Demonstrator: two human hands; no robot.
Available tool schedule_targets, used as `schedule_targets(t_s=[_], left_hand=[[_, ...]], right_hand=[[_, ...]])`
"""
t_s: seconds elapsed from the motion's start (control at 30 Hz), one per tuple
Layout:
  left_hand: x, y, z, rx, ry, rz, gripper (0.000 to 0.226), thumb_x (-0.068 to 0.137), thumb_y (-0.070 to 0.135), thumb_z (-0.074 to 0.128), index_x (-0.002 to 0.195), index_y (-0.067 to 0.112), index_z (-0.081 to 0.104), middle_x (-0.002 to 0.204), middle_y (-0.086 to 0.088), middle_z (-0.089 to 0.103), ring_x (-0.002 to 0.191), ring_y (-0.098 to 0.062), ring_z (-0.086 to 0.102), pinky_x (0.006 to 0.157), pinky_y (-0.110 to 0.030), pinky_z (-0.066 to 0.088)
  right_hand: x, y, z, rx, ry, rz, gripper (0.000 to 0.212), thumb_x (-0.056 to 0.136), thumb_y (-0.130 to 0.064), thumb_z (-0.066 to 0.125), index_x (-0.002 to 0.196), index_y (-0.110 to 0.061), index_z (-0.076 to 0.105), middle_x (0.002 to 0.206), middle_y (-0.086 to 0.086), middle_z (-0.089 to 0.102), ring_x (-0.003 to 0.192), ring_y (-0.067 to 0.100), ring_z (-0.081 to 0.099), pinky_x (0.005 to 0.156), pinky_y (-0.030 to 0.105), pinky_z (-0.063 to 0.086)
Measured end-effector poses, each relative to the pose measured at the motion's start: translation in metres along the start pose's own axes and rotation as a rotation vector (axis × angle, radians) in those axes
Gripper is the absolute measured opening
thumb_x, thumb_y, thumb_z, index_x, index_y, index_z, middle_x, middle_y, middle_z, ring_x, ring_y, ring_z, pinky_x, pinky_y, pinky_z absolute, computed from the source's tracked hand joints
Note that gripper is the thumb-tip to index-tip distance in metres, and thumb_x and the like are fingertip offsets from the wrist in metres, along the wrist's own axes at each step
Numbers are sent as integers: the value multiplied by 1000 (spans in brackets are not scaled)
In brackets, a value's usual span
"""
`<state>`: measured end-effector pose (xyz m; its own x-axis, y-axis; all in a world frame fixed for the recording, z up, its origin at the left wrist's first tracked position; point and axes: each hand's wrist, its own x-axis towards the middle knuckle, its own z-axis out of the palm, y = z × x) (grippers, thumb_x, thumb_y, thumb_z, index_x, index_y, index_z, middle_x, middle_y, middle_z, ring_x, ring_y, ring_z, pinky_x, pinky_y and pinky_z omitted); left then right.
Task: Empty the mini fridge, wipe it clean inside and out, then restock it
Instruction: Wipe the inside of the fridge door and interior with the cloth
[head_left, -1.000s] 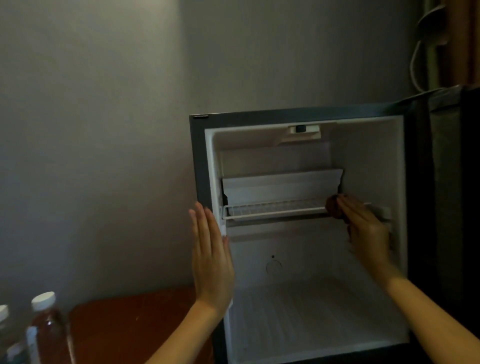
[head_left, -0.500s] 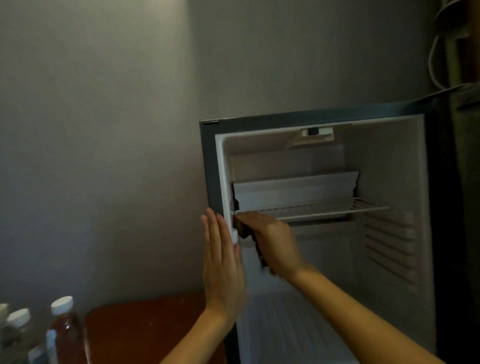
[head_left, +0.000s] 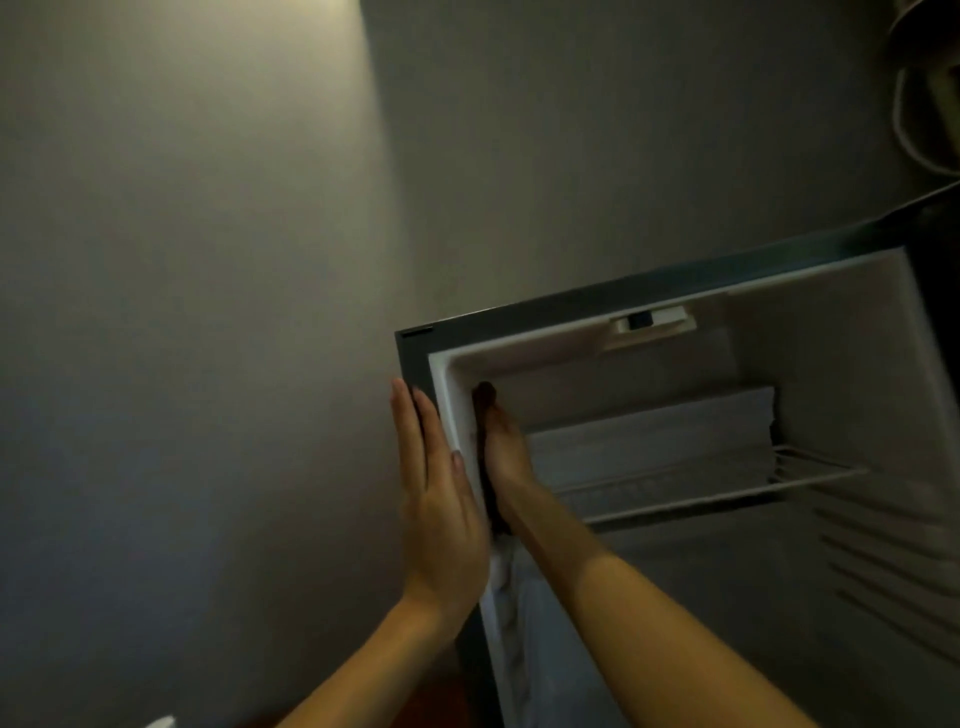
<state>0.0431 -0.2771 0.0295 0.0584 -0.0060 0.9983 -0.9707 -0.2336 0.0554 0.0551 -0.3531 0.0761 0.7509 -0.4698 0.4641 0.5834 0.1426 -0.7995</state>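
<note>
My left hand (head_left: 441, 499): fingers straight, flat on dark-grey mini fridge (head_left: 571, 302) outer side | my right hand (head_left: 506, 457): fingers flat, pressing dark cloth (head_left: 485, 400) against its inner left side.

A grey wall (head_left: 208, 312) and a white looped cord (head_left: 900, 111) at upper right.

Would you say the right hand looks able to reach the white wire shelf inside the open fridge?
Probably yes: the right hand, pressing a dark cloth to the left inner wall, is beside the white wire shelf with nothing between.
</note>
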Motion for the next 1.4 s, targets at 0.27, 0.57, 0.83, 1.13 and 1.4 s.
schedule_targets(t_s=[0.27, 0.57, 0.83, 1.13, 1.4], left_hand=[[-1, 0, -6, -31, -16, -73, 64, 99, 51, 30, 153, 23, 10, 161, 7, 9, 147, -8, 11, 120, -33, 17], [0, 8, -2, -48, -2, -44, 54, 104, 39, 14, 149, 11, 1, 160, -1, -5, 147, -4, -6, 116, -15, 3], [-1, 3, -2, -156, -6, -90, 54, 100, 37, 19, 148, 23, -1, 157, 23, -12, 145, 3, -4, 115, -11, 5], [-2, 0, 1, -65, 39, 11, 55, 106, 34, 12, 147, -2, 10, 159, 3, 2, 148, -10, 1, 117, -16, 6], [-4, 1, 0, -50, 34, 51, 54, 105, 37, 9, 148, 5, 5, 159, 1, 2, 148, -16, 2, 117, -17, 8]], right_hand=[[-57, -25, 12, -3, -137, -236, 36, 104, -22, 35, 137, -19, 50, 121, -3, 60, 114, 13, 57, 97, 26, 46], [-9, -33, 16, -106, -42, 33, 47, 102, -44, 32, 120, -8, 57, 96, 9, 62, 88, 19, 60, 81, 32, 51], [-57, -1, 1, -76, -56, -82, 32, 105, -31, 33, 124, -21, 57, 119, 2, 64, 101, 10, 63, 75, 13, 49], [-24, -18, 8, -86, -66, -56, 46, 103, -43, 36, 124, -11, 60, 110, 13, 69, 101, 25, 67, 91, 41, 54], [-29, 14, -23, -982, -28, -82, 35, 104, -16, 30, 119, -2, 58, 119, 15, 63, 106, 30, 60, 81, 28, 45]])
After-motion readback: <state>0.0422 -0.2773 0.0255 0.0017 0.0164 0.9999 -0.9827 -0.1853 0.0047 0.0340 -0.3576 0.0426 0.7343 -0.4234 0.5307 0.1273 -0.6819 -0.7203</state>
